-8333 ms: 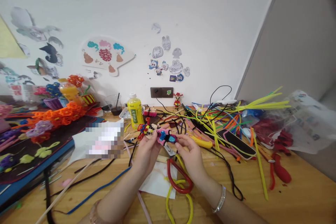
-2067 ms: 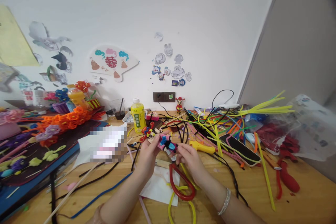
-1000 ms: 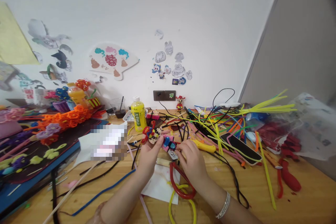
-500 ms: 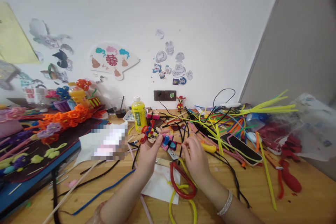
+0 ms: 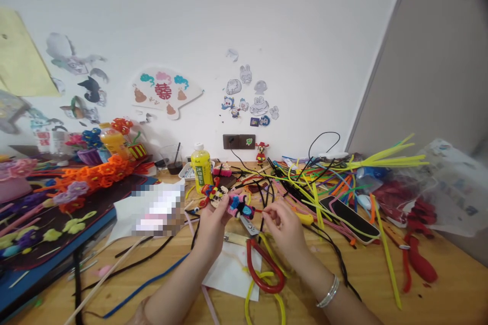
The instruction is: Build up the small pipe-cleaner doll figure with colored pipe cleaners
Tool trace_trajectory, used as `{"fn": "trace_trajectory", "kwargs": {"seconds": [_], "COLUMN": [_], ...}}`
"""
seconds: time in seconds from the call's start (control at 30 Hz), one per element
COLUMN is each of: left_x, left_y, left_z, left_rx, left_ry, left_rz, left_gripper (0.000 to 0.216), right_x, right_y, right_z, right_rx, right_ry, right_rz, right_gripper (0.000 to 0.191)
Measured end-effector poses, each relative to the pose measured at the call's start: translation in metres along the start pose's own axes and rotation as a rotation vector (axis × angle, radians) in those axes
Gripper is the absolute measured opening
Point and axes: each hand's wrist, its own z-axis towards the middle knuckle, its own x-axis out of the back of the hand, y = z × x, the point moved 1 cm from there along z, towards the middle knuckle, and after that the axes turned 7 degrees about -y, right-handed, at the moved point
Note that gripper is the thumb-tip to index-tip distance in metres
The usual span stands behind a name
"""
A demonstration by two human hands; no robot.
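Note:
My left hand (image 5: pixel 212 223) is closed around a small pipe-cleaner figure (image 5: pixel 237 205) in pink, blue, red and black, held up over the wooden table (image 5: pixel 438 294). My right hand (image 5: pixel 284 224) sits just right of the figure, its fingertips pinched on a thin red strand that runs out from the figure. A silver bracelet (image 5: pixel 328 292) circles my right wrist. Under my hands lie a sheet of white paper (image 5: pixel 231 275) and looped red and yellow pipe cleaners (image 5: pixel 265 277).
A yellow drink bottle (image 5: pixel 201 166) stands behind the hands. Several loose pipe cleaners (image 5: pixel 324 175) tangle across the right, over a dark phone (image 5: pixel 348 212). Red pliers (image 5: pixel 417 259) lie far right. Orange and purple pipe-cleaner flowers (image 5: pixel 91 172) fill a board at left.
My right hand has shifted slightly right, away from the figure, drawing the thin red strand out with it. My left hand keeps the figure in about the same place.

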Motion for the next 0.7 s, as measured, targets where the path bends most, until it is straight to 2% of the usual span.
{"fn": "trace_trajectory", "kwargs": {"seconds": [0.1, 0.23, 0.47, 0.7], "left_x": [-0.001, -0.001, -0.002, 0.0], "left_y": [0.0, -0.001, -0.005, -0.006], "left_z": [-0.001, -0.003, -0.002, -0.002], "left_rx": [0.009, 0.002, -0.035, -0.013], "left_ry": [-0.009, -0.003, -0.018, -0.029], "left_rz": [0.033, 0.073, 0.108, 0.104], "left_gripper": [0.033, 0.035, 0.031, 0.032], "right_x": [-0.003, -0.006, -0.009, -0.009], "right_y": [-0.009, -0.013, -0.013, -0.017], "right_z": [-0.005, -0.008, -0.008, -0.007], "right_rx": [0.118, 0.181, 0.176, 0.143], "right_ry": [-0.049, -0.065, -0.086, -0.074], "right_rz": [-0.011, -0.064, -0.177, -0.145], "right_gripper": [0.012, 0.008, 0.014, 0.016]}}
